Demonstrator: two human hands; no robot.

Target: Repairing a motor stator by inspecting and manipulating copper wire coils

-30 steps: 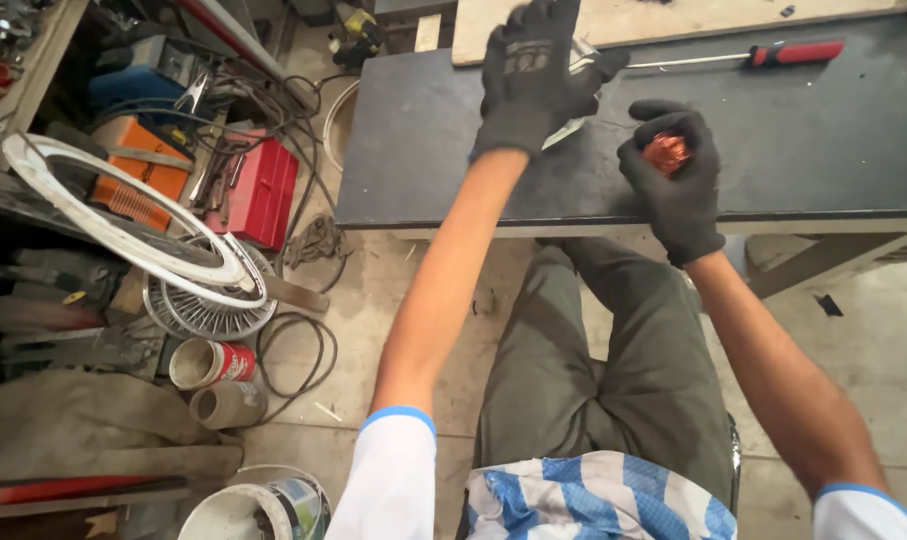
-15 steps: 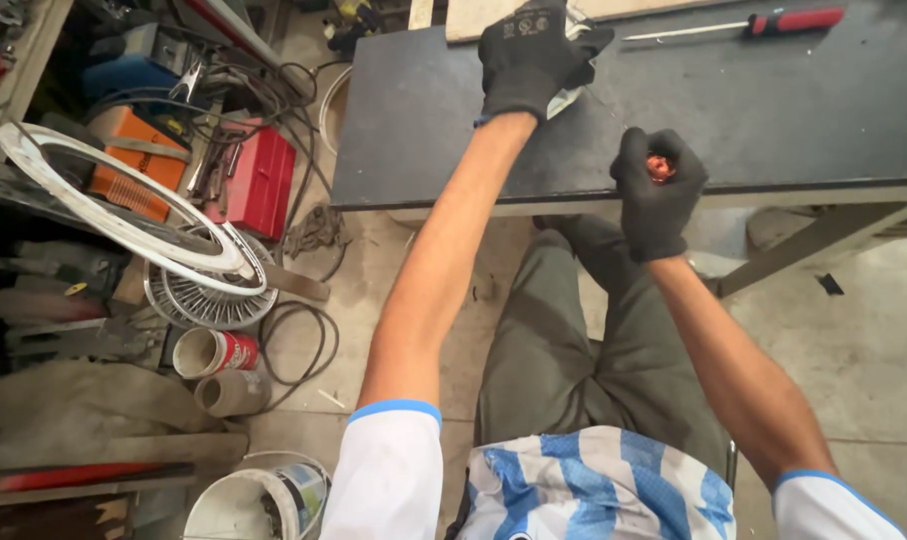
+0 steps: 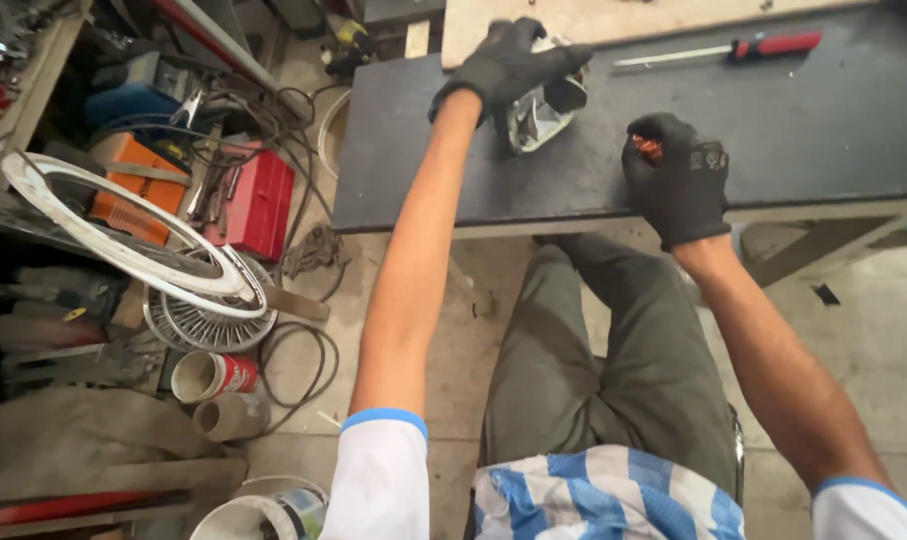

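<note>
Copper-coloured windings are showing inside the right hand [image 3: 676,178], its gloved fingers [image 3: 651,150] clamping a small coil [image 3: 646,148] over the dark surface [image 3: 823,120]. Further out, the left hand [image 3: 503,62] is gripping a shiny metal housing [image 3: 535,115], steadying it; beyond, a red-handled screwdriver [image 3: 718,51] is lying untouched.

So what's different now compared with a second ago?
The left hand has settled on the shiny metal part on the dark table. The right hand has drawn slightly back, still gripping the small copper piece. The red-handled screwdriver hasn't moved.
</note>
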